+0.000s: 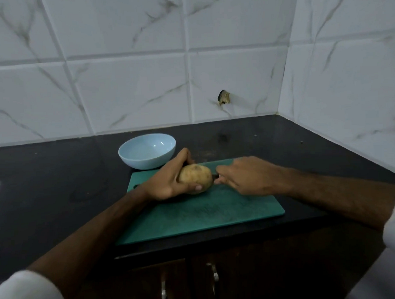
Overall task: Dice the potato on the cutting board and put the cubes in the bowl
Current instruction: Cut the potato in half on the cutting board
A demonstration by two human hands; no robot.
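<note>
Resting on the green cutting board point(216, 213), the whole potato point(195, 176) sits in the left hand point(168, 184), whose grip curls around it. The right hand point(244, 176) is blurred, its grip closed on a dark knife handle point(215, 176). The empty pale-blue bowl point(147, 153) stands on the dark worktop point(47, 177) just behind the board.

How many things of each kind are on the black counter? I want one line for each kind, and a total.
Bowl, light blue: 1
Cutting board, green: 1
Potato, whole, held by the left hand: 1
Knife, mostly hidden in the right hand: 1
Total: 4
</note>
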